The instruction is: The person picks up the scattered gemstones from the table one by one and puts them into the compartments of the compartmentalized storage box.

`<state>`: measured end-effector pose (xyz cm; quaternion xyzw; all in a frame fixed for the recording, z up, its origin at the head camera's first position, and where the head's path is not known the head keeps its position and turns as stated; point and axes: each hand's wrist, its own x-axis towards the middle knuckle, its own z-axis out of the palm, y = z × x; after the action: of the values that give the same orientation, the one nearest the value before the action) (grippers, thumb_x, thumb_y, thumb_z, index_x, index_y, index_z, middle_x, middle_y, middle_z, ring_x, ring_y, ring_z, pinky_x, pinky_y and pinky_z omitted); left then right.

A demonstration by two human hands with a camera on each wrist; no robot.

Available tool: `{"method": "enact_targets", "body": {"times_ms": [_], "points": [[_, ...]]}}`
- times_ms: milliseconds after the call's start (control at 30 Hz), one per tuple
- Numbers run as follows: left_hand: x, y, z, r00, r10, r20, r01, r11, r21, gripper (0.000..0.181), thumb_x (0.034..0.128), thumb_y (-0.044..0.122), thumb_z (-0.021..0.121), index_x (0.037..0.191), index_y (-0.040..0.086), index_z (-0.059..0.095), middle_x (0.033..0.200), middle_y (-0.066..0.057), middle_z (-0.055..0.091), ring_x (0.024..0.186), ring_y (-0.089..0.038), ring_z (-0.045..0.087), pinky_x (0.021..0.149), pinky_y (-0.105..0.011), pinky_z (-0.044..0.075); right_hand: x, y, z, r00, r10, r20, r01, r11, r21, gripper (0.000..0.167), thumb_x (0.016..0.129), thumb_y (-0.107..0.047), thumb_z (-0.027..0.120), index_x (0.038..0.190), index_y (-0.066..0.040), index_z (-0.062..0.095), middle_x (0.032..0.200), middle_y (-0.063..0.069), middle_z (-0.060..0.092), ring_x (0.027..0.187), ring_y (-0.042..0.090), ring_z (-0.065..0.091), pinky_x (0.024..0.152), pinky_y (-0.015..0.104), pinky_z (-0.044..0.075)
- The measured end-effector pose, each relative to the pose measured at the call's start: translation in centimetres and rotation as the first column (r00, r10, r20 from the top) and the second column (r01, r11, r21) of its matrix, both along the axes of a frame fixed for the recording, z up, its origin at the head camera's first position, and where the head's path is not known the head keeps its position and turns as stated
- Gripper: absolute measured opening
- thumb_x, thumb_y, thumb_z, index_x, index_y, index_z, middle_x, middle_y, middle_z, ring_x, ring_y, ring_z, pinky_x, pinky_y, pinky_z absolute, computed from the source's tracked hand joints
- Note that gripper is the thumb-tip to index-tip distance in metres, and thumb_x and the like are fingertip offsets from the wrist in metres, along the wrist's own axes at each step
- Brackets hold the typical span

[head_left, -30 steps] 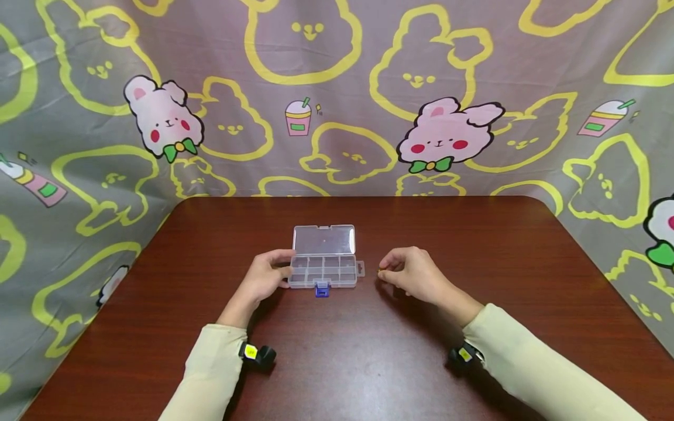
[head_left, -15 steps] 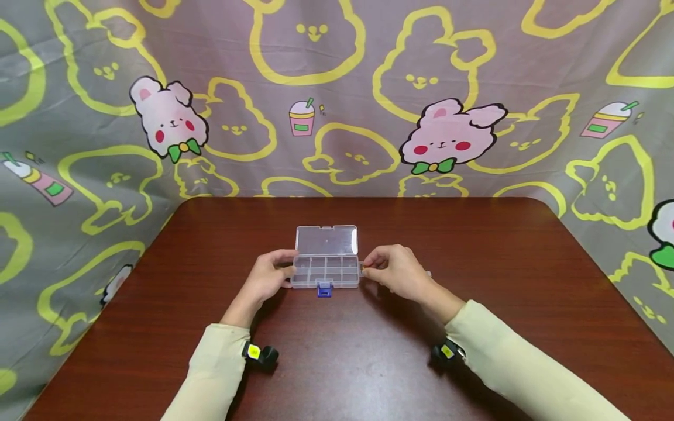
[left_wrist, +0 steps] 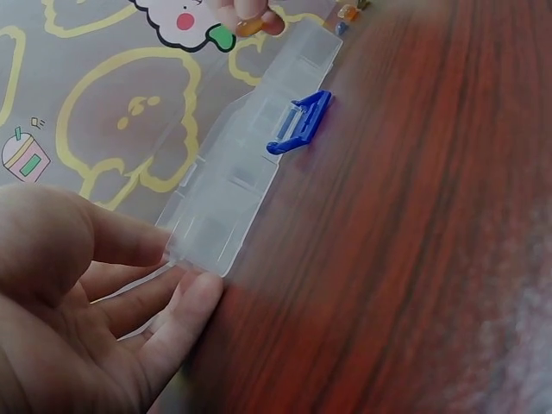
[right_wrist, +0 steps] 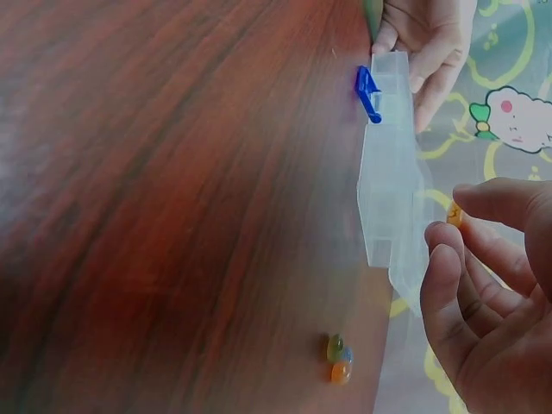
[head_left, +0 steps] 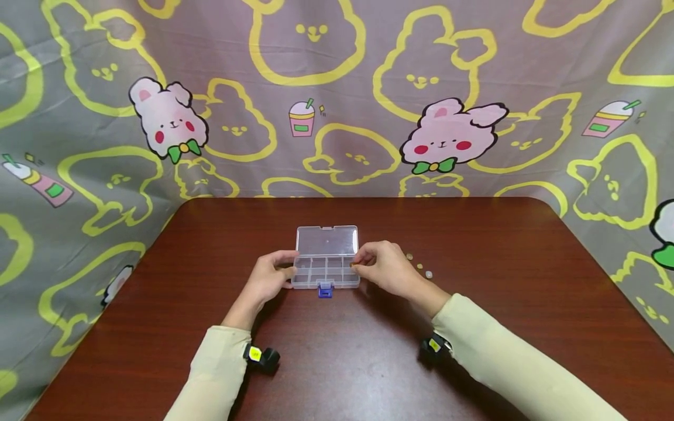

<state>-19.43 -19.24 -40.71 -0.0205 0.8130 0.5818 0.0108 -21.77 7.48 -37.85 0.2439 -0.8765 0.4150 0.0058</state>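
A clear plastic compartment box [head_left: 305, 285] stands on the table with its lid [head_left: 326, 241] raised at the back and its blue latch [head_left: 325, 291] hanging at the front. My left hand [head_left: 267, 280] holds the box's left end between thumb and fingers. Thumb and fingertips of my right hand [head_left: 388, 270] pinch a small orange bead [right_wrist: 454, 214] at the box's right end, over the back right compartment. In the left wrist view the same bead [left_wrist: 249, 28] shows between the fingertips, above the box.
Several loose beads lie on the brown table [head_left: 337, 362] right of the right hand, among them a whitish bead [head_left: 429, 274]. The right wrist view shows a green bead [right_wrist: 335, 348] and an orange bead [right_wrist: 341, 373]. A patterned curtain [head_left: 347, 88] hangs behind the table.
My right hand has moved left with the bead, from beside the box to its right end. Loose beads behind that hand have come into view. The left hand stays on the box.
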Motion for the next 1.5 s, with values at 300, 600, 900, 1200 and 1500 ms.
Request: {"method": "enact_targets", "body": {"times_ms": [300,600,900,1200,1500], "points": [[0.2,0.3,-0.1,1.0,-0.003,-0.015,0.003,1.0,0.004,0.036,0.0923,-0.01,0.059,0.128,-0.009,0.062,0.125,-0.029,0.062,0.078,-0.02,0.064,0.06,-0.03,0.058,-0.4,-1.1,0.2,0.999,0.03,-0.02,-0.031,0.999,-0.01,0.005,0.083,-0.009,0.079,0.085,-0.008,0.075,0.074,-0.004,0.07,0.066,0.01,0.062,0.061,0.025,0.052],[0.2,0.3,0.0,1.0,0.001,-0.012,-0.001,1.0,0.0,0.036,0.0914,-0.009,0.061,0.127,-0.008,0.063,0.126,-0.028,0.062,0.078,-0.02,0.064,0.061,-0.03,0.059,-1.0,-2.5,0.1,0.999,0.038,-0.027,-0.038,0.999,0.015,0.005,0.083,-0.01,0.08,0.083,-0.01,0.075,0.073,-0.005,0.069,0.065,0.008,0.061,0.06,0.024,0.049],[0.1,0.1,-0.2,1.0,0.0,-0.02,0.0,1.0,0.002,0.036,0.0914,-0.009,0.06,0.127,-0.009,0.062,0.126,-0.029,0.062,0.078,-0.018,0.064,0.061,-0.031,0.059,-1.0,-4.7,0.5,0.999,0.048,-0.002,-0.048,0.999,0.022,0.007,0.083,-0.009,0.081,0.083,-0.009,0.074,0.075,-0.004,0.069,0.068,0.011,0.062,0.061,0.024,0.049],[0.2,0.2,-0.2,1.0,0.006,-0.017,-0.006,1.0,0.007,0.036,0.0907,-0.01,0.06,0.126,-0.008,0.063,0.123,-0.027,0.064,0.076,-0.018,0.063,0.059,-0.03,0.058,-1.2,-6.8,0.7,0.998,0.057,0.02,-0.057,0.998,0.026,0.008,0.084,-0.01,0.081,0.085,-0.009,0.073,0.077,-0.003,0.069,0.071,0.009,0.061,0.063,0.024,0.05],[0.0,0.1,0.0,1.0,0.0,-0.011,0.0,1.0,0.007,0.037,0.0915,-0.009,0.059,0.128,-0.007,0.063,0.126,-0.027,0.062,0.083,-0.021,0.064,0.062,-0.032,0.06,-1.6,-8.1,0.8,0.998,0.057,0.039,-0.058,0.998,0.02,0.006,0.085,-0.01,0.079,0.086,-0.008,0.073,0.076,-0.003,0.069,0.068,0.009,0.06,0.061,0.023,0.05]]}}
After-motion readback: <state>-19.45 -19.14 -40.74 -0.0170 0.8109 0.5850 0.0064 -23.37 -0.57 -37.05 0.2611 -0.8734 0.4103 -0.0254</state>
